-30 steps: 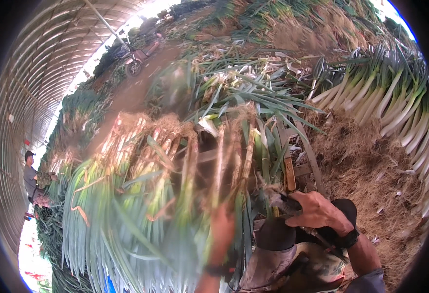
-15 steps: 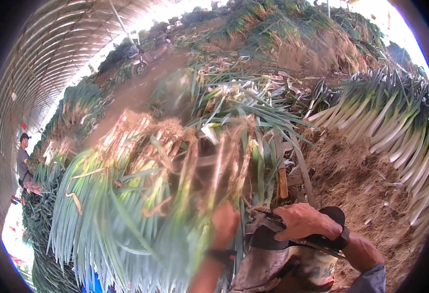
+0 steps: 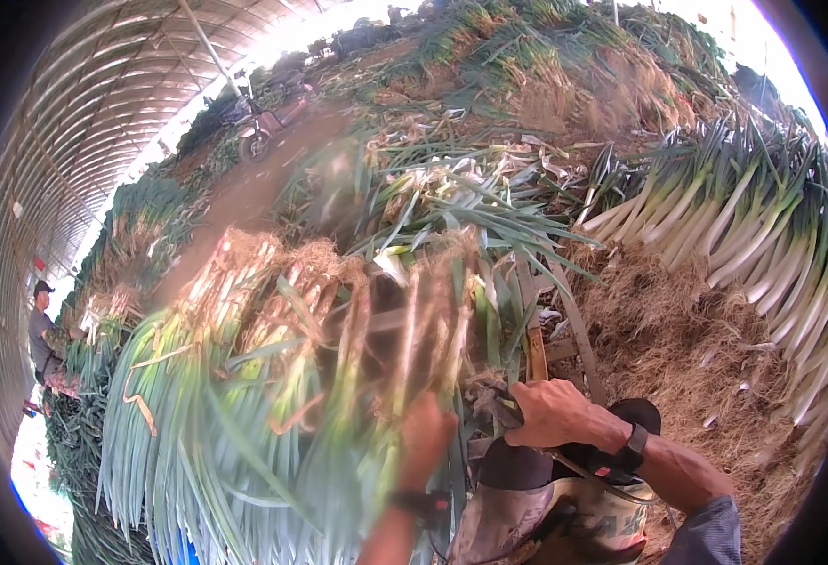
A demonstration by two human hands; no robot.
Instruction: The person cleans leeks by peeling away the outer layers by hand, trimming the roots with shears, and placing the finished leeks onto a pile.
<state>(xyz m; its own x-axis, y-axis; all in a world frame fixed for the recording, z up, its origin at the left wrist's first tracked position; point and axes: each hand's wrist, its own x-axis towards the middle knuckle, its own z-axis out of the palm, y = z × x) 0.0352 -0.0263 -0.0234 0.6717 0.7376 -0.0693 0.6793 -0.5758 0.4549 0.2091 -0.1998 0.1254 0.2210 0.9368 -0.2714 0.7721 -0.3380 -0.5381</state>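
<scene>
Heaped before me on the left lie long green onions [image 3: 282,405], their brown roots pointing away and their green leaves hanging toward me. My left hand [image 3: 425,433] is at the right end of this heap, against the lower stalks. Blur smears its fingers, so whether it grips a stalk is unclear. Close beside it, my right hand [image 3: 560,412] is closed, fingers curled at a grey-brown, dusty-looking thing [image 3: 492,403] that I cannot make out. A dark cord [image 3: 602,485] runs below my right wrist.
Cleaned onions with white stems [image 3: 762,235] lie in a row at the right, beside a mound of brown root trimmings [image 3: 668,330]. A wooden frame piece [image 3: 536,353] stands beyond my right hand. Another person [image 3: 45,334] is at far left; a scooter [image 3: 257,141] stands behind.
My right hand has shifted slightly left and away from me, nearer to my left hand. The view has tilted a little; the onion heap looks the same.
</scene>
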